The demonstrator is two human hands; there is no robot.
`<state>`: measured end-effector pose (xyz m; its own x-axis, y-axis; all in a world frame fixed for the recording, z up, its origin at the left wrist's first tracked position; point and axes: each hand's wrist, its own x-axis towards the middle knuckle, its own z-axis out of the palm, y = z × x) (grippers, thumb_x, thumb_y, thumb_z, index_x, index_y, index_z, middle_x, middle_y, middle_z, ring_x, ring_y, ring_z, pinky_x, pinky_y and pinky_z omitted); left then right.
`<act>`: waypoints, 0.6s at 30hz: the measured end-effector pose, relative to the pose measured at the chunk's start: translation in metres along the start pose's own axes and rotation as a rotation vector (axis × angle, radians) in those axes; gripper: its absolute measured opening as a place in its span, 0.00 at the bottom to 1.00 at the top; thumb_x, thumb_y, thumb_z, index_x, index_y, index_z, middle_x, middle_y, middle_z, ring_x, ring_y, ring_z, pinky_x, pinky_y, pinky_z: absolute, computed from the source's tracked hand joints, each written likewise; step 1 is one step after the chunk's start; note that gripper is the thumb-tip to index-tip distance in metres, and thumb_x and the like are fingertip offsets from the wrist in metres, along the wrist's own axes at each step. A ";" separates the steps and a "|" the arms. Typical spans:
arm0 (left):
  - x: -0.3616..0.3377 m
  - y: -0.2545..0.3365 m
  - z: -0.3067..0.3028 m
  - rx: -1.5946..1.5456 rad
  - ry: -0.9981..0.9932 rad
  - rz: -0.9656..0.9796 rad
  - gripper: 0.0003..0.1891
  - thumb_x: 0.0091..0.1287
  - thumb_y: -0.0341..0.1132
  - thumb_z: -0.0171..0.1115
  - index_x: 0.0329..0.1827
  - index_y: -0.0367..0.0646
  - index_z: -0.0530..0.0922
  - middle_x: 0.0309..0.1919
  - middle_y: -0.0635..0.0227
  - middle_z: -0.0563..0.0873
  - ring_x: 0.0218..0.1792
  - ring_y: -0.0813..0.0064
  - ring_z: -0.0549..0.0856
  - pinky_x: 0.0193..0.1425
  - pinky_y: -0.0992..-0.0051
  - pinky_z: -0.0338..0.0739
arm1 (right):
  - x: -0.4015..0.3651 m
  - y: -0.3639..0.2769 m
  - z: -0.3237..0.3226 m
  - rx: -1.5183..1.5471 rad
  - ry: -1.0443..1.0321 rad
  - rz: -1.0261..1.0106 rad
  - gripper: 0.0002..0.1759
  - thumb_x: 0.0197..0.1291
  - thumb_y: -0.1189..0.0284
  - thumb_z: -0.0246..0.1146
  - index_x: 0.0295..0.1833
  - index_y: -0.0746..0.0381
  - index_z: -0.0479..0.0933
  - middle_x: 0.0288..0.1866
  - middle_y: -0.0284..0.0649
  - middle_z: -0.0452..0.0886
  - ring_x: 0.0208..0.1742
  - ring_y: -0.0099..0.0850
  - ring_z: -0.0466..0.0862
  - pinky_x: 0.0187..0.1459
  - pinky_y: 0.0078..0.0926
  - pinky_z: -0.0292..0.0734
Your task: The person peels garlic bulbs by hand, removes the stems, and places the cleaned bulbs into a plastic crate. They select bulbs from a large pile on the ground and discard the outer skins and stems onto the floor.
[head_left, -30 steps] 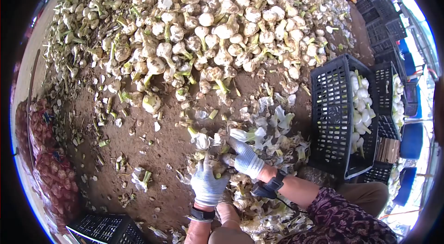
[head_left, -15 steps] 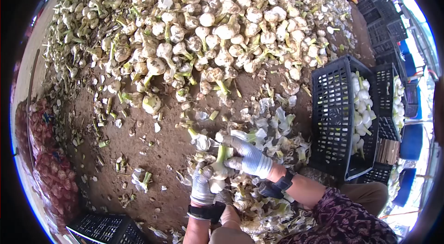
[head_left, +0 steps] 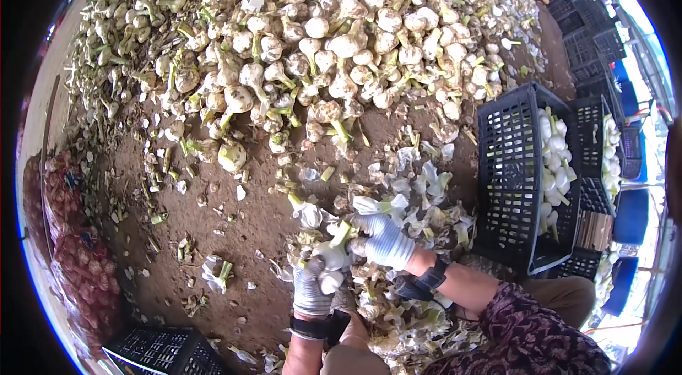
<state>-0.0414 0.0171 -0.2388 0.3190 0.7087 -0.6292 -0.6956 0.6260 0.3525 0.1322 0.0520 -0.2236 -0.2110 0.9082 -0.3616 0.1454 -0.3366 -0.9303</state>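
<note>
Both hands wear pale striped gloves with dark bands at the wrists. My left hand (head_left: 311,288), low in the middle, is closed round a white garlic bulb (head_left: 332,256), whose green stem points up and right. A second white piece shows beside my left fingers, just below the bulb. My right hand (head_left: 383,240) is at the stem's right side with fingers bent; its fingertips are partly hidden, and whether they grip the stem is unclear. Peeled skins (head_left: 426,187) lie around and beyond both hands.
A large heap of garlic (head_left: 312,48) covers the ground ahead. At the right stands a black crate (head_left: 508,176) with white bulbs, with more crates (head_left: 586,48) behind. Red net sacks (head_left: 84,275) lie at the left, a black crate (head_left: 160,350) at the lower left.
My right hand has moved slightly right and down, its fingers drawn closer together. The bulb in my left hand shows more white surface, and its stem now leans to the right.
</note>
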 end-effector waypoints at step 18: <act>-0.001 -0.006 0.014 0.437 -0.019 0.499 0.21 0.55 0.28 0.67 0.53 0.38 0.74 0.43 0.66 0.81 0.46 0.73 0.80 0.51 0.76 0.76 | -0.010 0.004 -0.012 0.659 0.063 0.262 0.12 0.58 0.72 0.65 0.46 0.63 0.79 0.41 0.32 0.82 0.45 0.21 0.79 0.50 0.23 0.74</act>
<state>-0.0285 0.0177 -0.2307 0.0403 0.9509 -0.3068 -0.4393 0.2927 0.8493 0.1467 0.0451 -0.2228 -0.1900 0.7825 -0.5929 -0.4355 -0.6084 -0.6635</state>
